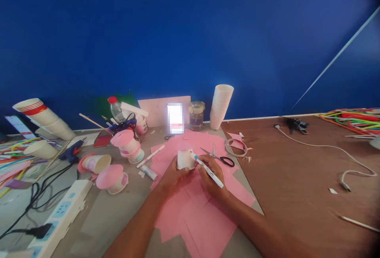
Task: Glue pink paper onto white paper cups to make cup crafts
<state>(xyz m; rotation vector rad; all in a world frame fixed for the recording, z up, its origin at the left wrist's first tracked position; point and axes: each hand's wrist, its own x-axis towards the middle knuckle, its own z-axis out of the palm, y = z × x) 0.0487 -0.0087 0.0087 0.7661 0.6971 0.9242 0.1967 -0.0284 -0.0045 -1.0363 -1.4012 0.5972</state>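
In my left hand [175, 176] is a small white paper cup [185, 159], held over pink paper sheets [204, 214]. My right hand [212, 176] grips a white marker [211, 174] with a blue band near its tip. That tip is at the right side of the cup; whether it touches the surface I cannot tell. Black-handled scissors [227, 161] lie just beyond my right hand. To the left of the cup are a glue stick [149, 172] and a thin white pen [151, 156].
Cups with pink paper rims [110, 176] stand at left, near a power strip [63, 214] and glue gun [71, 151]. At the back are a lit phone [175, 118], a jar [196, 115] and a tall cup stack [221, 105]. A white cable [320, 145] crosses the brown table.
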